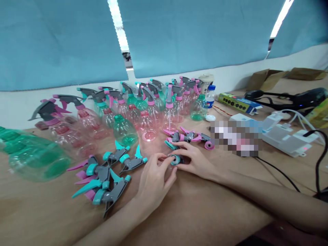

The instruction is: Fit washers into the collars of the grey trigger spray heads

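Note:
Low over the table, my right hand (196, 160) grips a grey and turquoise trigger spray head (175, 160), its round collar opening turned toward me. My left hand (156, 176) meets it from the other side, thumb and finger pinched at the collar's rim. Anything small between those fingertips is too blurred to make out. To the left of my left hand lies a pile of loose spray heads (102, 177), turquoise and pink. Just beyond my right hand are several pink and grey spray heads (189, 136). A green bottle without a head (125, 131) stands behind my left hand.
Rows of pink and green bottles (151, 112), many with spray heads fitted, line the wall. A large green bottle (38, 160) is at far left. On the right are a Pepsi bottle (210, 97), a power strip (284, 138) with cables, a printed box (238, 103) and a black headset (289, 99).

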Action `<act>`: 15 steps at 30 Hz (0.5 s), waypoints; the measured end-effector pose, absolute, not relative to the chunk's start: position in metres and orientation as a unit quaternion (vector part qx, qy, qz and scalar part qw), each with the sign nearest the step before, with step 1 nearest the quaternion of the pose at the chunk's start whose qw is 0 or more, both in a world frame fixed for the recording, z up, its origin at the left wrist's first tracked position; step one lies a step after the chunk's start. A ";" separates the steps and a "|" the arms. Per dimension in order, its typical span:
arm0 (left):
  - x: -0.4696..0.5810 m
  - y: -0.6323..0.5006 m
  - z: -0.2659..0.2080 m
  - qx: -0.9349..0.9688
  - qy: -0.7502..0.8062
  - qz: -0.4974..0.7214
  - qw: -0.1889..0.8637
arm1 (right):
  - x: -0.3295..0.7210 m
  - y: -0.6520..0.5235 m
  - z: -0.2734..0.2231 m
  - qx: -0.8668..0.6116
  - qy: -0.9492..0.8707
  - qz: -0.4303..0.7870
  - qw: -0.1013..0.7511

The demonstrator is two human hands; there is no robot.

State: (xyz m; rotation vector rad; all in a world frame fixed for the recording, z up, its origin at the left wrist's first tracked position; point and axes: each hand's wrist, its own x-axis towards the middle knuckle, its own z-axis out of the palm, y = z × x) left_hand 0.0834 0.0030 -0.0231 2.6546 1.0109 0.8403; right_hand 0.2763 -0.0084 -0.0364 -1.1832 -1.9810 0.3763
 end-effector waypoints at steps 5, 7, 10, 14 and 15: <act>0.082 0.007 -0.023 0.898 0.313 0.285 0.123 | 0.279 -0.007 -0.036 -0.467 -0.773 0.173 0.392; 0.083 0.007 -0.023 0.896 0.302 0.291 0.147 | 0.279 -0.007 -0.035 -0.465 -0.768 0.180 0.401; 0.083 0.007 -0.023 0.892 0.299 0.298 0.164 | 0.278 -0.008 -0.032 -0.463 -0.761 0.186 0.414; 0.082 0.004 -0.022 0.881 0.307 0.317 0.172 | 0.274 -0.012 -0.030 -0.475 -0.745 0.188 0.429; 0.081 0.004 -0.022 0.879 0.309 0.320 0.169 | 0.273 -0.013 -0.029 -0.476 -0.744 0.189 0.430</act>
